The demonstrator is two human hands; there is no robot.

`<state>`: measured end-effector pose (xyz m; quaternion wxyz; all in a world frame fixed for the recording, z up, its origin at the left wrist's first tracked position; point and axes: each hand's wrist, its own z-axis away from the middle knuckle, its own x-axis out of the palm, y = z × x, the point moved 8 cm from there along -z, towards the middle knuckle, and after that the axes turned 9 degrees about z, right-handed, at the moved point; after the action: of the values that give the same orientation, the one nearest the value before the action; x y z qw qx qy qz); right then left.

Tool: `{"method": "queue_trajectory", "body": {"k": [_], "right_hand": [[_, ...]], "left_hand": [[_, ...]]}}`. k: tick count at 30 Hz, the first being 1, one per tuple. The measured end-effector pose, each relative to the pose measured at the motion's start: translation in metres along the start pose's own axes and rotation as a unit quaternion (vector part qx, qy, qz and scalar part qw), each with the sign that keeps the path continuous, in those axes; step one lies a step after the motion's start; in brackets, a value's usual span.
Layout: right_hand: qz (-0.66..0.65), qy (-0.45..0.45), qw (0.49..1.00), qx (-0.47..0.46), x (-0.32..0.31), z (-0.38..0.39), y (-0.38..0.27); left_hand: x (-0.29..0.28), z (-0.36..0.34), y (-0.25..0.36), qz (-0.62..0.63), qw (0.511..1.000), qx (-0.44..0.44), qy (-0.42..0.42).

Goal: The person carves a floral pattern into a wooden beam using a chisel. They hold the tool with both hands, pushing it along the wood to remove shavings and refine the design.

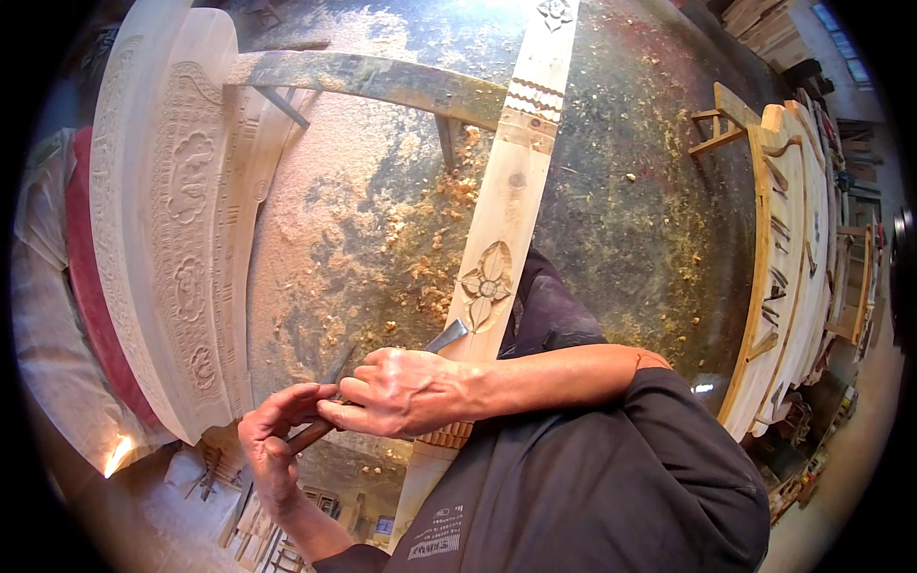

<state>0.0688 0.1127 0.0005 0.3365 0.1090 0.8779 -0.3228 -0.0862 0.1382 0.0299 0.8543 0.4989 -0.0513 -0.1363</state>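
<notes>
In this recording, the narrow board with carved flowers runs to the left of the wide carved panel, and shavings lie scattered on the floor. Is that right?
Not quite: the head view shows the narrow board with carved flowers to the right of the wide carved panel. Shavings do lie scattered on the floor.

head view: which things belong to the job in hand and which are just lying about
Likely in the job:
- flower-carved board
- bladed tool, in the right hand
- left hand, beside the right

Likely just lying about:
- wood shavings
- hand tools at far right
- red cloth
</notes>
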Motion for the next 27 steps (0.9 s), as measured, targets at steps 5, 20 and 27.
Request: {"method": "queue_trajectory", "body": {"k": [5,20,27], "right_hand": [[-0.014,0.014,1.0,0.009,-0.008,-0.004,0.003],[-0.026,0.104,0.991,0.074,-0.013,-0.007,0.018],[-0.026,0.104,0.992,0.072,-0.013,-0.009,0.02]], "left_hand": [[-0.001,-0.004,0.004,-0.001,1.0,-0.001,-0.002],[-0.003,-0.028,0.03,-0.09,0.994,0.064,-0.017],[-0.015,-0.032,0.037,-0.149,0.98,0.123,0.036]]}}
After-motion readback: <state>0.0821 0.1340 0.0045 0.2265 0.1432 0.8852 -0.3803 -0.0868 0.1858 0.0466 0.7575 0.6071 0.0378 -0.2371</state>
